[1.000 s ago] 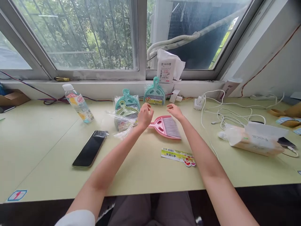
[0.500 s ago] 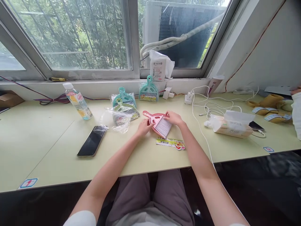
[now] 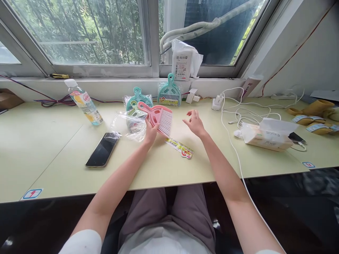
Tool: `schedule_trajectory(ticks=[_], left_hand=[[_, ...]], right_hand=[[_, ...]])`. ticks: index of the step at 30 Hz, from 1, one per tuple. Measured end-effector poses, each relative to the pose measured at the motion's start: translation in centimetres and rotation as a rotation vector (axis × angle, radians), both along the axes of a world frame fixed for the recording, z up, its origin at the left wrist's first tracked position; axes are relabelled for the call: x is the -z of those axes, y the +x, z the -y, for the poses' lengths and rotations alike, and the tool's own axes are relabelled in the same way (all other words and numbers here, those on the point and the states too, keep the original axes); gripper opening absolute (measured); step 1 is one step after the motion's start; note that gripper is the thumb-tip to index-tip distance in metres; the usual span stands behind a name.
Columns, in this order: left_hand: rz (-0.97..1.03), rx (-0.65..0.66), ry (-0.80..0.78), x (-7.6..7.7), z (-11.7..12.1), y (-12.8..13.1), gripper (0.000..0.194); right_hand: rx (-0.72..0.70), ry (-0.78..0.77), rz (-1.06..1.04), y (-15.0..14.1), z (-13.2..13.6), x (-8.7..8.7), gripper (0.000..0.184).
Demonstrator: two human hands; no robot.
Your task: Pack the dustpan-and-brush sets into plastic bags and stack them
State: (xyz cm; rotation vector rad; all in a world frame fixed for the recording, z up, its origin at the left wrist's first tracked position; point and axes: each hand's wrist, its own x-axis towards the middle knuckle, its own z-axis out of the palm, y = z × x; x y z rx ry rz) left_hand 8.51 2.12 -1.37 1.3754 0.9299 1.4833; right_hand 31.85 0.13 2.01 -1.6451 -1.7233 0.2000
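My left hand (image 3: 152, 131) grips a pink hand brush (image 3: 156, 115) by its side, with the handle to the upper left and pale bristles to the right. A salmon-pink edge, apparently its dustpan, shows behind the brush. To the right, my right hand (image 3: 195, 123) is held above the table, empty, with its fingers apart and bent. A printed yellow-and-white card label (image 3: 180, 147) lies below the brush, close to the bristle tips. Crumpled clear plastic wrap (image 3: 136, 129) is left of my left hand. Partly hidden behind the brush are green brush-and-dustpan sets (image 3: 137, 98).
Another green set (image 3: 170, 92) leans on the sill wall. A phone (image 3: 102, 150) and a tilted-looking drink bottle (image 3: 85, 104) are on the left. Toward the right are a tissue pack (image 3: 266, 139), white cables (image 3: 234, 148) and yellow tape rolls (image 3: 315, 111).
My left hand has raised the pink brush and moved it left. My right hand has let go and come away from it. The card label has shifted left and turned.
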Motion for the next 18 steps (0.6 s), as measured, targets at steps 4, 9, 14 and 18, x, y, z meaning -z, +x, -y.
schedule_trajectory(ticks=[4, 9, 14, 18], left_hand=[[-0.019, -0.208, 0.073, -1.0, 0.3, -0.7, 0.074], [-0.077, -0.285, 0.093, -1.1, 0.3, -0.8, 0.068], [-0.064, -0.23, 0.014, -0.4, -0.1, -0.8, 0.057], [-0.04, -0.19, -0.031, -0.1, -0.3, -0.9, 0.052]], right_hand=[[-0.382, -0.242, 0.082, -2.0, -0.1, 1.7, 0.035], [-0.639, -0.238, 0.159, -5.5, 1.1, 2.0, 0.027], [-0.645, -0.366, 0.083, -4.8, 1.5, 0.9, 0.008], [-0.607, -0.4, 0.016, -3.8, 1.0, 1.5, 0.009]])
